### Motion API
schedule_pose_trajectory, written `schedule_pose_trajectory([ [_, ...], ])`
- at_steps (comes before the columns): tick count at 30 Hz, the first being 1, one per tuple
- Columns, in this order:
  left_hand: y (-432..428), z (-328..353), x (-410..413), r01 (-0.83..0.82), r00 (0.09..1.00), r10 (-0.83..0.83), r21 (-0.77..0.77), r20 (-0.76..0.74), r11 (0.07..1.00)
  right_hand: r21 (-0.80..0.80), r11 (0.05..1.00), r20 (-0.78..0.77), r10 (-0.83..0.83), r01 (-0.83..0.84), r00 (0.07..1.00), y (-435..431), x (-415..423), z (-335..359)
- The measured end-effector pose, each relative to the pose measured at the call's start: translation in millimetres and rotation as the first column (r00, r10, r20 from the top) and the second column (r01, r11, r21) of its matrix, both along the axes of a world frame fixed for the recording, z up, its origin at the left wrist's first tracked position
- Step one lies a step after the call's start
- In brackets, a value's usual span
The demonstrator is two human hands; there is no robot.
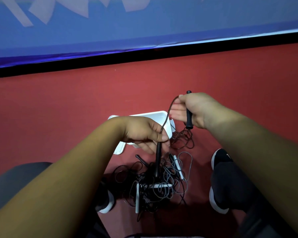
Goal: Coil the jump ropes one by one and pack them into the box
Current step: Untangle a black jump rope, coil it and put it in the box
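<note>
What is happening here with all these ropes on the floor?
A seated person handles one black jump rope. The right hand grips one handle; the left hand pinches it above the other handle, which hangs down. The white box sits behind the left hand, and a tangle of ropes lies on the floor.

**No legible writing**

The blue banner (144, 31) along the far edge of the red floor (58, 109) bears large white strokes, cropped by the frame and unreadable. A black shoe (220, 158) carries a white mark, too small to identify.
</note>
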State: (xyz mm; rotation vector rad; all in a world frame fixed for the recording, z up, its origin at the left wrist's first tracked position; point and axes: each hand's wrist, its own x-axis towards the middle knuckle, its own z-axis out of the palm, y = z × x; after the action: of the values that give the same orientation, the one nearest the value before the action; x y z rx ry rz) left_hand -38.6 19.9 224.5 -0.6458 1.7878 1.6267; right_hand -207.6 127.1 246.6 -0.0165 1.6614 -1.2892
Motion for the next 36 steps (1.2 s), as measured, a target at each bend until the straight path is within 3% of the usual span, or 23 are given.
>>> schedule_pose_trajectory([
  [3, -2, 6, -6, -0.174, 0.983, 0.175, 0.021, -0.053, 0.984, 0.159, 0.965, -0.059, 0.219, -0.207, 0.974, 3, -2, -6],
  [8, -4, 13, -13, -0.488, 0.87, 0.489, 0.036, -0.065, 0.872, 0.327, 0.797, -0.093, 0.561, -0.507, 0.822, 8, 9, -12],
  [11, -6, 13, -14, -0.542, 0.836, 0.543, 0.03, -0.08, 0.84, 0.292, 0.754, -0.094, 0.635, -0.589, 0.767, 11, 18, -12],
  [17, -12, 7, -17, -0.625, 0.776, 0.624, 0.01, -0.091, 0.78, 0.174, 0.742, -0.088, 0.667, -0.648, 0.74, 12, 25, -11],
  [23, -14, 16, -18, -0.607, 0.795, 0.606, -0.005, -0.018, 0.795, 0.092, 0.77, -0.057, 0.637, -0.632, 0.768, 15, 29, -10],
  [26, -18, 21, -17, -0.574, 0.814, 0.58, -0.166, -0.014, 0.802, 0.064, 0.777, -0.074, 0.629, -0.626, 0.774, 16, 30, -5],
  [28, -22, 20, -13, -0.465, 0.879, 0.469, -0.38, -0.087, 0.8, 0.038, 0.787, -0.099, 0.616, -0.616, 0.781, 16, 30, -4],
  [30, -26, 18, -9, -0.357, 0.934, 0.293, -0.494, -0.205, 0.793, 0.037, 0.78, -0.136, 0.623, -0.624, 0.77, 16, 29, -2],
  [33, -22, 20, -7, -0.328, 0.91, 0.18, -0.38, -0.374, 0.865, 0.062, 0.749, -0.155, 0.66, -0.66, 0.735, 16, 28, 3],
  [36, -19, 19, -11, -0.346, 0.881, 0.168, -0.361, -0.442, 0.866, 0.1, 0.753, -0.171, 0.656, -0.65, 0.735, 15, 27, 3],
])
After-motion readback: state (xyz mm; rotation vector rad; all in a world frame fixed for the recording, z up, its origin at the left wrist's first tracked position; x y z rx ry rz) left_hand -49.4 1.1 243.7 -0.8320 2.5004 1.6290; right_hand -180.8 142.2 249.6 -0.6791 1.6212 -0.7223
